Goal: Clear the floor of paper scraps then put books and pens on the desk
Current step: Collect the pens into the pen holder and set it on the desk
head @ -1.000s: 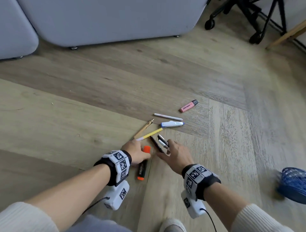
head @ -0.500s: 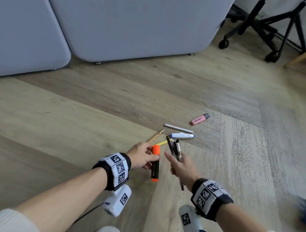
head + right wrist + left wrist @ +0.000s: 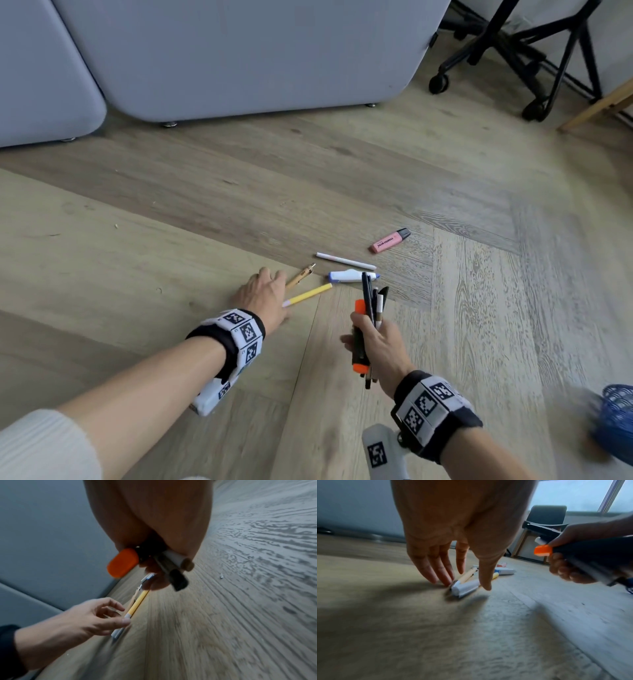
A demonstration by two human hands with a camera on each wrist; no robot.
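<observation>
– What are the hands doing?
– The right hand [image 3: 378,339] is clenched round a bundle of pens [image 3: 371,305] with an orange-capped marker [image 3: 359,337]. The left hand [image 3: 263,296] is spread loose, fingertips [image 3: 447,580] down beside the yellow pen [image 3: 310,294] and tan pen [image 3: 301,276] on the floor [image 3: 137,274].
– What lies around?
– A grey sofa [image 3: 239,54] and wood-grain planks; beyond, a blue-white pen [image 3: 346,276], a thin white stick [image 3: 344,261], and a pink highlighter [image 3: 390,240].

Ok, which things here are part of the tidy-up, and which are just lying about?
Part of the job:
- bundle of pens with orange highlighter, gripped by right hand
- yellow pen and tan pen, at the open left hand
- white pen, white-blue marker, pink highlighter, on the floor

Just lying about:
- grey sofa
- chair base
- blue basket
</observation>
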